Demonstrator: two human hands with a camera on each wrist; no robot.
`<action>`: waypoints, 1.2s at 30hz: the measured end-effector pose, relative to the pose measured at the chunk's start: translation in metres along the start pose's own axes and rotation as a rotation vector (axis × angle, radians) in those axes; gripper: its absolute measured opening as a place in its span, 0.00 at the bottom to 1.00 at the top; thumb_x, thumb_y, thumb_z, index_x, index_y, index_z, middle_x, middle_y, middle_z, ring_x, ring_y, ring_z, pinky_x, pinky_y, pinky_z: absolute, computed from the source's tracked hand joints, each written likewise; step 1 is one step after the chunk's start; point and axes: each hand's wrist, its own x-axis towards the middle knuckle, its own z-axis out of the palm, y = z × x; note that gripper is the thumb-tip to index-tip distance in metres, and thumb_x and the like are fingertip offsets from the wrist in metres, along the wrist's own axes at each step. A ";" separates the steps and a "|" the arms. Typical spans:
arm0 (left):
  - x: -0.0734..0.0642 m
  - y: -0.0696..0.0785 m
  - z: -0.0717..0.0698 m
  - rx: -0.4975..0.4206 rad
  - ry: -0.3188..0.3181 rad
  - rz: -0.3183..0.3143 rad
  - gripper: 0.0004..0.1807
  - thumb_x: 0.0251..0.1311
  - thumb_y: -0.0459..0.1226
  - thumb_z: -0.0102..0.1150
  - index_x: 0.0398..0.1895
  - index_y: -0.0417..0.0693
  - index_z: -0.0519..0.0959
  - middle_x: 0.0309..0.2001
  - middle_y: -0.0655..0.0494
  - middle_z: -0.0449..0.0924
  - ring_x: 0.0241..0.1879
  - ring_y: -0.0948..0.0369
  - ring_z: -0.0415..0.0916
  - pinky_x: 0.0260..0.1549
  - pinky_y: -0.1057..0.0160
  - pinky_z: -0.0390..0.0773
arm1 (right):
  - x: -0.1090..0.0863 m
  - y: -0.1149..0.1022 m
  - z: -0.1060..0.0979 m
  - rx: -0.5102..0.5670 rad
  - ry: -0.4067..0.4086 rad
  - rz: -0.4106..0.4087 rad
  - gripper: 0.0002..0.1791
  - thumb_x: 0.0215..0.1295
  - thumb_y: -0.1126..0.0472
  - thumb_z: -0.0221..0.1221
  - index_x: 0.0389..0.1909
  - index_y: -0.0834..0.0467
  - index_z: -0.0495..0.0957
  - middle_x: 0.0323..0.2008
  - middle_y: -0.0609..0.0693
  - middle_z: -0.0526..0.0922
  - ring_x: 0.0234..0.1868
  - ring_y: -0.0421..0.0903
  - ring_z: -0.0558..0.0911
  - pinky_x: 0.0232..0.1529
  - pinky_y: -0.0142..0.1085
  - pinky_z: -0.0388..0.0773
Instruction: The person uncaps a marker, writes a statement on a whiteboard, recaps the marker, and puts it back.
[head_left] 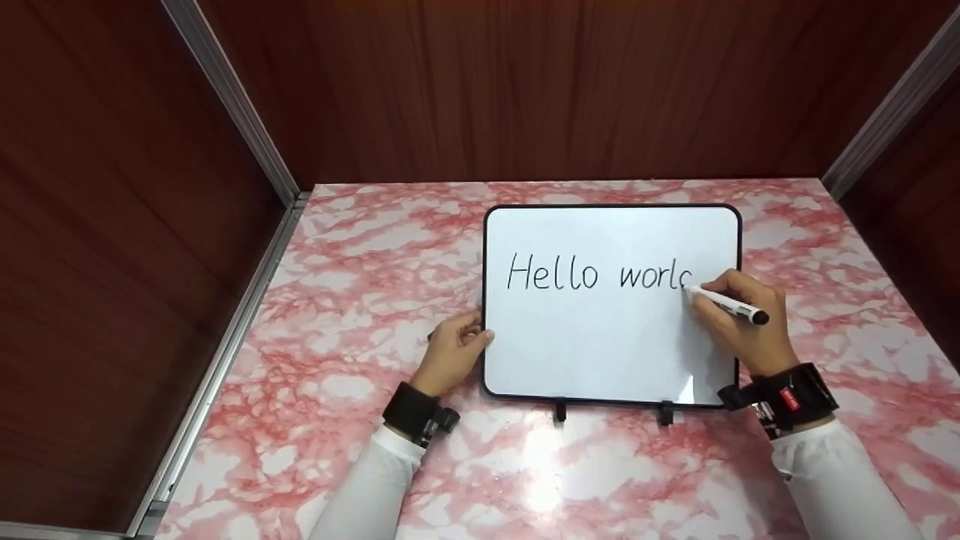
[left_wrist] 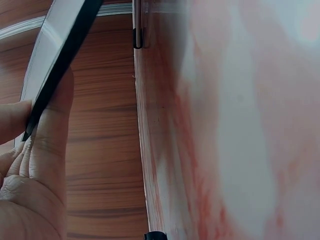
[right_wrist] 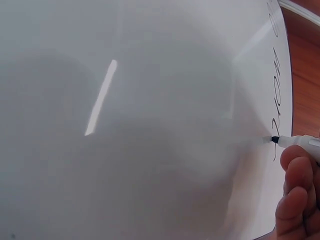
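Observation:
A black-framed whiteboard (head_left: 600,345) stands propped on the table, with "Hello worl" and part of another letter in black on it. My left hand (head_left: 450,352) grips its left edge, thumb on the front and fingers behind; the left wrist view shows the frame between thumb and fingers. Held in my right hand (head_left: 750,319) is a white marker (head_left: 727,303) with a black end. Its dark nib meets the board at the end of the writing, as the right wrist view shows. A small dark tip pokes out behind the left hand.
Two black feet (head_left: 560,412) stick out under the board's lower edge. The table (head_left: 360,450) has a red and white marbled top. Brown wood-grain panels (head_left: 562,90) with metal edge strips (head_left: 247,112) enclose it at the back and sides.

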 end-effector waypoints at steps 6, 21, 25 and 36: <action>0.000 0.000 0.000 -0.015 -0.006 -0.003 0.18 0.62 0.26 0.59 0.54 0.25 0.75 0.43 0.36 0.80 0.43 0.50 0.79 0.43 0.62 0.81 | 0.001 -0.016 -0.001 0.009 0.023 0.017 0.09 0.48 0.76 0.67 0.19 0.63 0.77 0.16 0.50 0.79 0.15 0.36 0.71 0.15 0.23 0.64; 0.001 -0.001 0.000 -0.026 -0.017 0.003 0.18 0.62 0.26 0.58 0.55 0.26 0.75 0.45 0.35 0.80 0.44 0.50 0.80 0.44 0.63 0.80 | 0.004 -0.034 -0.005 -0.010 0.055 0.024 0.08 0.48 0.77 0.63 0.19 0.65 0.76 0.15 0.53 0.77 0.16 0.35 0.69 0.15 0.23 0.62; 0.001 0.000 -0.001 -0.026 -0.021 -0.003 0.18 0.62 0.26 0.58 0.55 0.25 0.74 0.45 0.35 0.79 0.44 0.49 0.80 0.44 0.63 0.80 | 0.006 -0.015 -0.005 -0.003 0.065 0.033 0.07 0.49 0.76 0.65 0.20 0.64 0.77 0.17 0.51 0.79 0.16 0.36 0.70 0.16 0.24 0.63; 0.001 0.000 0.000 -0.016 -0.011 -0.012 0.17 0.62 0.26 0.58 0.53 0.24 0.75 0.45 0.35 0.79 0.45 0.49 0.79 0.45 0.61 0.80 | 0.014 0.001 -0.005 0.009 0.096 0.064 0.04 0.52 0.72 0.67 0.27 0.66 0.80 0.21 0.54 0.81 0.18 0.37 0.72 0.18 0.23 0.66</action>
